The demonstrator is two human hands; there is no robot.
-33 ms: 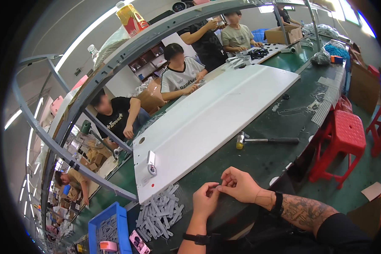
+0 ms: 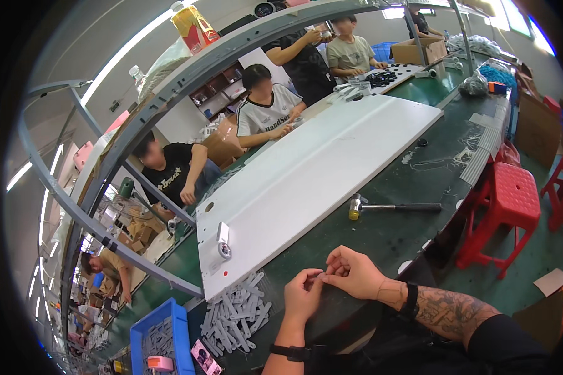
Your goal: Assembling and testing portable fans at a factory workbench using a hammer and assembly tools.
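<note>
My left hand (image 2: 303, 294) and my right hand (image 2: 354, 272) meet fingertip to fingertip above the near edge of the green worktable. Both are closed in a pinch. Whatever lies between the fingers is too small or too hidden to name. Left of my left hand is a loose pile of flat grey plastic strips (image 2: 236, 315). Beyond my right hand a mallet (image 2: 394, 207) with a yellow-tipped head and dark handle lies on the table.
A long white board (image 2: 306, 187) spans the table, with a small white device (image 2: 223, 240) on it. A blue bin (image 2: 187, 337) of grey strips and a phone (image 2: 205, 358) sit lower left. Red stools (image 2: 513, 194) stand right. Several people work across the table beneath a grey metal frame.
</note>
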